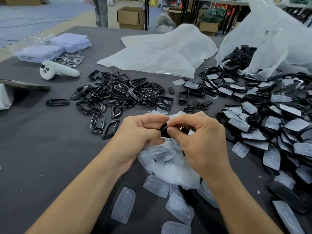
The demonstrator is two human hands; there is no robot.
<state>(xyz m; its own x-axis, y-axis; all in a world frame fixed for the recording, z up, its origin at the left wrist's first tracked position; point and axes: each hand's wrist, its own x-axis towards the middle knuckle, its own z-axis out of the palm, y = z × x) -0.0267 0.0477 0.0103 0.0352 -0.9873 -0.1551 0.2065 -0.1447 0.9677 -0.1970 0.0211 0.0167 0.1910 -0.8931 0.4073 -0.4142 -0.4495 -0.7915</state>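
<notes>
Both my hands meet over the middle of the grey table point(42, 149). My left hand point(136, 134) grips a small black plastic part point(164, 130) from the left, fingers curled round it. My right hand point(199, 137) pinches the same part from the right, with thumb and forefinger at its top edge beside a bit of translucent film point(173, 116). Most of the part is hidden between the fingers. Under my hands lies a heap of translucent white button pads point(162, 154).
A pile of black frames point(121, 92) lies behind my hands. At the right is a big heap of black parts with white pads point(270, 115), spilling from a plastic bag point(270, 39). A white controller point(57, 71), coins point(72, 59) and a white sheet point(160, 51) lie further back.
</notes>
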